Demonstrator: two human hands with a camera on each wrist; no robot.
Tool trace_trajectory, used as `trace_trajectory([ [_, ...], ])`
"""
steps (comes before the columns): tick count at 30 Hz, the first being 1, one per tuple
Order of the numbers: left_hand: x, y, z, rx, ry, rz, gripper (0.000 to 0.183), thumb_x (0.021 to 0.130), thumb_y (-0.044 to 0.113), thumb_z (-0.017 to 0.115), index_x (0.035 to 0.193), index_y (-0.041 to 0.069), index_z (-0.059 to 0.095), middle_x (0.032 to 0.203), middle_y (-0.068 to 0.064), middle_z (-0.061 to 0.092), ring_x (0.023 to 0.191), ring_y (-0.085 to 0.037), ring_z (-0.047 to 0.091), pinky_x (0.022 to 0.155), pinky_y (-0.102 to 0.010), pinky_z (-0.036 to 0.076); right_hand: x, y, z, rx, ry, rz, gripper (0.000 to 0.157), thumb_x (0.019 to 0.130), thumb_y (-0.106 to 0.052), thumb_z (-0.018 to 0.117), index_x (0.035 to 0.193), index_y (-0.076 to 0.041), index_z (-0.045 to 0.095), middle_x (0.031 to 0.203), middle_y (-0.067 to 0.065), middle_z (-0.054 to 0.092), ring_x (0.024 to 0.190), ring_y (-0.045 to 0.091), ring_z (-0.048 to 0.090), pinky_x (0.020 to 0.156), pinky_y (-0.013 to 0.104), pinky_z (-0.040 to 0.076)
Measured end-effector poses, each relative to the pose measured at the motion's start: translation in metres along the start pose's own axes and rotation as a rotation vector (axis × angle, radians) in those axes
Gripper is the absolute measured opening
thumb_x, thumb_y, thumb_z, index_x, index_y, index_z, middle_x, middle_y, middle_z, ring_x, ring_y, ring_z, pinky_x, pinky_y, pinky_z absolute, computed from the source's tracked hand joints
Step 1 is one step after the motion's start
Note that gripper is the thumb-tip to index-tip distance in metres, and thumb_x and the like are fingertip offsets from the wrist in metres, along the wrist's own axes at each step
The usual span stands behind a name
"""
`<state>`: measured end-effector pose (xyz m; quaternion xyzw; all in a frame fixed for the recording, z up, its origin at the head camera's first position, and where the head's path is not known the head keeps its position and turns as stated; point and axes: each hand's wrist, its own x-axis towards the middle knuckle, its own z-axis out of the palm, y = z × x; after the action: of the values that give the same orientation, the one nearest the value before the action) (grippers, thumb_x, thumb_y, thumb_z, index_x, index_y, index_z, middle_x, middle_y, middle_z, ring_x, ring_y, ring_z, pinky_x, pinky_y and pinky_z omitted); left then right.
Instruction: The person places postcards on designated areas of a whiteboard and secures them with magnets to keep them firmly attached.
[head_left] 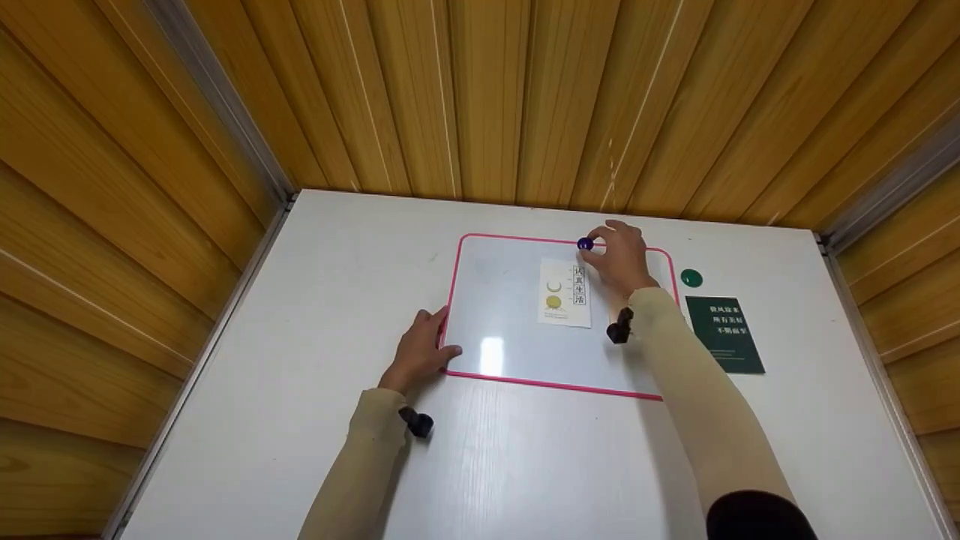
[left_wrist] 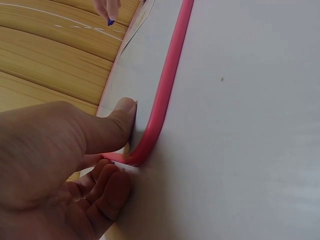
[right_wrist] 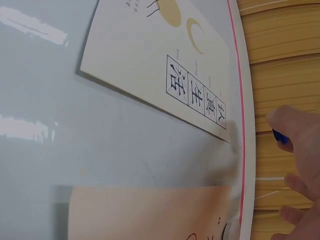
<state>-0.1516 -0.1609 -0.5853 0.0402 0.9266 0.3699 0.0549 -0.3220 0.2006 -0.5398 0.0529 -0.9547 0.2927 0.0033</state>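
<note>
A whiteboard [head_left: 495, 300] with a pink frame lies on the white table. My left hand [head_left: 420, 349] grips its lower left corner; in the left wrist view the thumb [left_wrist: 117, 125] is on the face and the fingers curl at the frame's edge. My right hand [head_left: 621, 255] pinches a blue round magnet [head_left: 585, 244] between thumb and index finger, above the board's top edge. Below it, a cream card [head_left: 565, 300] with printed characters and a yellow drawing lies on the board. A peach-coloured card [right_wrist: 135, 215] shows beside it in the right wrist view, mostly hidden from the head view.
Right of the board, a green round magnet [head_left: 691, 278] sits on the table [head_left: 300, 337] above a dark green card [head_left: 724, 341] with white characters. Wood-patterned panels [head_left: 487, 97] rise behind the table's far edge and along both sides.
</note>
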Motion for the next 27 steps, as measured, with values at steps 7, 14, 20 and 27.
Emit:
trace_trajectory([
  [7, 0.000, 0.000, 0.000, -0.009, -0.004, -0.026, 0.082, 0.088, 0.023, 0.080, 0.157, 0.009, 0.038, 0.110, -0.009, 0.051, 0.092, -0.023, 0.048, 0.088, -0.040, 0.045, 0.003, -0.007, 0.008, 0.000, -0.018, 0.000, 0.035, 0.092, -0.029, 0.075, 0.123, -0.012, 0.071, 0.159, 0.016, 0.037, 0.148, 0.042, 0.023, 0.119, 0.059, 0.016],
  [14, 0.000, -0.001, 0.001, -0.002, -0.003, -0.027, 0.082, 0.088, 0.024, 0.080, 0.158, 0.010, 0.038, 0.112, -0.009, 0.051, 0.094, -0.023, 0.049, 0.091, -0.040, 0.045, 0.004, -0.012, 0.017, 0.012, -0.048, 0.006, 0.034, 0.092, -0.031, 0.075, 0.122, -0.015, 0.073, 0.159, 0.014, 0.038, 0.149, 0.040, 0.021, 0.120, 0.059, 0.014],
  [20, 0.000, -0.002, 0.002, -0.001, -0.001, -0.032, 0.082, 0.088, 0.025, 0.080, 0.158, 0.010, 0.038, 0.110, -0.008, 0.050, 0.094, -0.022, 0.048, 0.089, -0.040, 0.045, 0.003, -0.013, 0.026, -0.015, -0.044, -0.018, 0.032, 0.092, -0.032, 0.076, 0.120, -0.016, 0.074, 0.157, 0.013, 0.040, 0.149, 0.040, 0.023, 0.119, 0.059, 0.013],
  [27, 0.001, -0.002, 0.001, 0.011, 0.000, -0.006, 0.083, 0.088, 0.024, 0.081, 0.157, 0.007, 0.038, 0.111, -0.009, 0.051, 0.092, -0.022, 0.048, 0.089, -0.040, 0.045, 0.003, -0.016, 0.031, -0.065, -0.037, -0.047, 0.035, 0.091, -0.031, 0.076, 0.122, -0.013, 0.074, 0.155, 0.015, 0.043, 0.148, 0.041, 0.024, 0.120, 0.058, 0.013],
])
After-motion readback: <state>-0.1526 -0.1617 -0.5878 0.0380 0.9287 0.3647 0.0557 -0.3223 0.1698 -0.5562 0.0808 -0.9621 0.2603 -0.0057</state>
